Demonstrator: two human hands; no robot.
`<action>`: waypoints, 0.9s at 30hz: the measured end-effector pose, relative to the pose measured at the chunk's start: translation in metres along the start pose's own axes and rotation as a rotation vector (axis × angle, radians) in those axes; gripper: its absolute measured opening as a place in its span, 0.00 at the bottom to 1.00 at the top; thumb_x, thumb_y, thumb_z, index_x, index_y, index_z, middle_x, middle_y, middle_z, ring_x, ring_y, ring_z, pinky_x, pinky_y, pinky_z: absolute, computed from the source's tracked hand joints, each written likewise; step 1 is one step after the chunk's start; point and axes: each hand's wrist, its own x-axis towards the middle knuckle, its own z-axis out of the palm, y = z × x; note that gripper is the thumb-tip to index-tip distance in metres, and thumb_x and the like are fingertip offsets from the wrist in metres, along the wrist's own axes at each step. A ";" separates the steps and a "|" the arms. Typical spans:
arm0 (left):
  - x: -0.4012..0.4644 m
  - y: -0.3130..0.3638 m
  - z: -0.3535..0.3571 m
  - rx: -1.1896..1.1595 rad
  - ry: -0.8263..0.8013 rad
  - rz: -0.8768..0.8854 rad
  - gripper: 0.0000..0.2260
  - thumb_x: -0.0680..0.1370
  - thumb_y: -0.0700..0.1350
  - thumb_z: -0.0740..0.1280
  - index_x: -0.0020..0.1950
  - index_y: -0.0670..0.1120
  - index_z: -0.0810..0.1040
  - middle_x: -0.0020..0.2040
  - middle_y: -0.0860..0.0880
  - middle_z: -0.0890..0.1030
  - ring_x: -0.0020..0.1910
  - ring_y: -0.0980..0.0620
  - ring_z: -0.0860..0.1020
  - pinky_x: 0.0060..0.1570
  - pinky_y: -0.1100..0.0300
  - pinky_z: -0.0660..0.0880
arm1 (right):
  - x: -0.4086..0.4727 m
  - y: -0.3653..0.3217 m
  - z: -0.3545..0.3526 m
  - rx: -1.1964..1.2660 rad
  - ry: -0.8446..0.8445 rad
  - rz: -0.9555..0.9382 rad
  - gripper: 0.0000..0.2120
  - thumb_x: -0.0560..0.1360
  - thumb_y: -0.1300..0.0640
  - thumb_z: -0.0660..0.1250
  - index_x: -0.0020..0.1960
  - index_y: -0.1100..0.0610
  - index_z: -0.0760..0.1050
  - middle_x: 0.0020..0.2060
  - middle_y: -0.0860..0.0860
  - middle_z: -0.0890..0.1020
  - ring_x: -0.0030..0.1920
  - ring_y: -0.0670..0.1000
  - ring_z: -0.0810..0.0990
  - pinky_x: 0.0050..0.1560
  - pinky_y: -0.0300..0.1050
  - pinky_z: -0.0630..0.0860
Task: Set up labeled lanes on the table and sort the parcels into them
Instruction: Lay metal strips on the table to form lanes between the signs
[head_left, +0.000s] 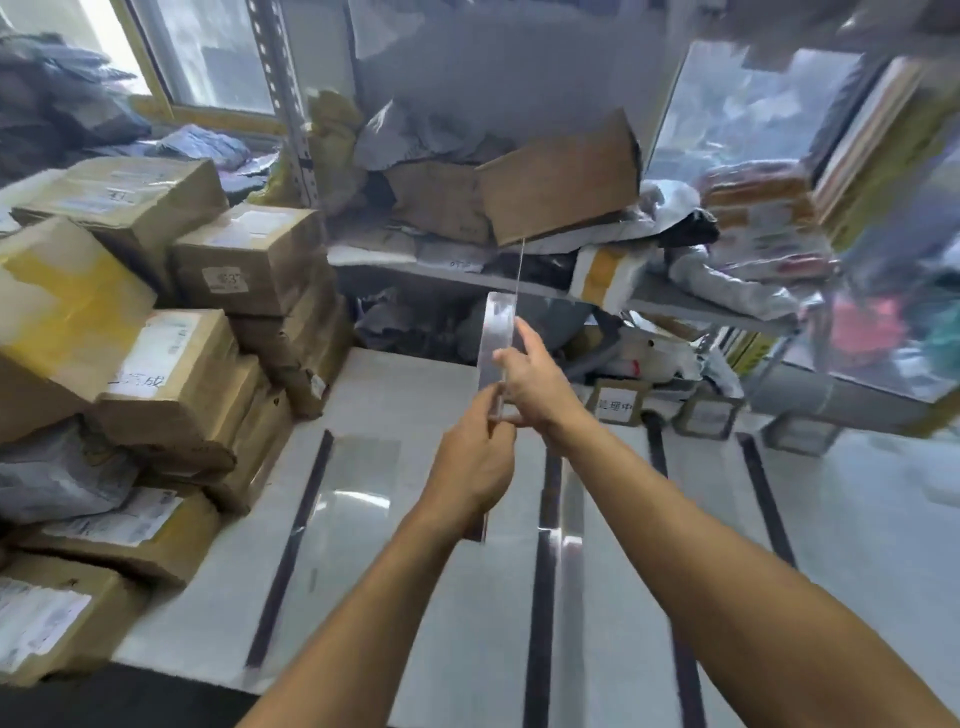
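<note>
At centre frame, we hold a clear strip (497, 343) upright above the white surface (426, 597). Our left hand (475, 467) pinches its lower end; our right hand (535, 384) grips its middle. Dark lane lines (291, 545) are already laid. Parcels (171, 312) wait stacked at left. We judge lane setup is underway; next, pressing the strip down flat.

Two bare forearms come in from the lower edge of the view, uncovered along their whole visible length, with no sleeve, cuff, watch, bracelet or glove to be seen on either. The left hand (475, 470) and right hand (535, 387) are likewise bare, with no rings visible on the fingers (511, 358). Motion blur softens finer detail such as the nails.
</note>
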 end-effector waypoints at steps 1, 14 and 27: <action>0.002 0.011 0.020 -0.046 -0.055 -0.002 0.19 0.84 0.49 0.55 0.75 0.60 0.61 0.70 0.49 0.74 0.59 0.54 0.74 0.59 0.51 0.73 | -0.003 0.002 -0.026 -0.020 0.033 0.000 0.32 0.76 0.47 0.57 0.79 0.40 0.54 0.68 0.46 0.69 0.67 0.55 0.70 0.58 0.63 0.78; -0.049 0.129 0.291 -0.190 -0.376 -0.037 0.21 0.80 0.51 0.60 0.72 0.64 0.61 0.60 0.52 0.80 0.51 0.61 0.76 0.45 0.59 0.73 | -0.080 0.078 -0.330 -0.188 0.218 0.055 0.26 0.81 0.50 0.54 0.79 0.44 0.56 0.63 0.50 0.71 0.60 0.52 0.71 0.51 0.50 0.76; -0.128 0.099 0.418 -0.155 -0.509 -0.263 0.28 0.81 0.45 0.59 0.76 0.65 0.51 0.67 0.47 0.74 0.47 0.53 0.78 0.50 0.53 0.79 | -0.151 0.184 -0.409 -0.334 0.160 0.295 0.26 0.78 0.52 0.58 0.76 0.48 0.64 0.69 0.54 0.74 0.63 0.57 0.76 0.55 0.51 0.77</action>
